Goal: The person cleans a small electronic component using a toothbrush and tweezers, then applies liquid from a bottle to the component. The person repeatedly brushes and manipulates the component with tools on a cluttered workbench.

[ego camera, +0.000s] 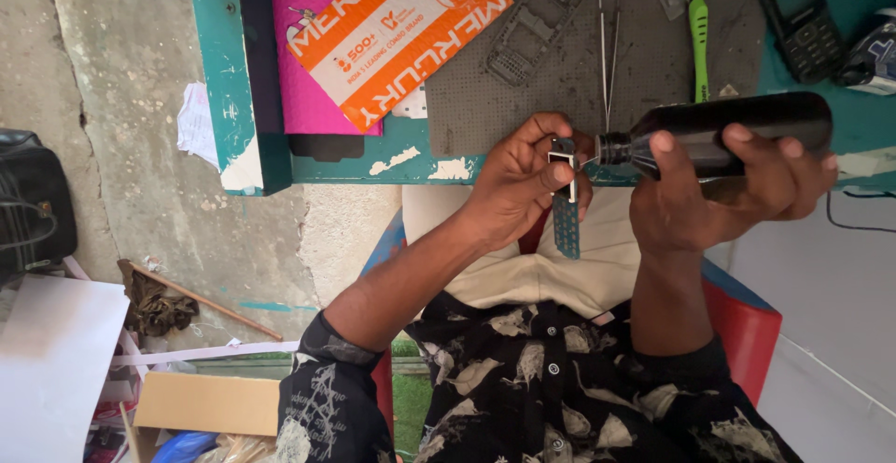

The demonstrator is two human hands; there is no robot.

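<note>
Left hand (523, 178) pinches small circuit board (566, 211); right hand (723, 188) grips dark bottle (719, 127), nozzle touching board.

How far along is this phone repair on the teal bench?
Done: an emptied grey phone frame lies on the dark mat. In hand: the left hand pinches a narrow green circuit board while the right hand tips a dark bottle at it. Left: reassembly; the metal tweezers lie unused.
</note>
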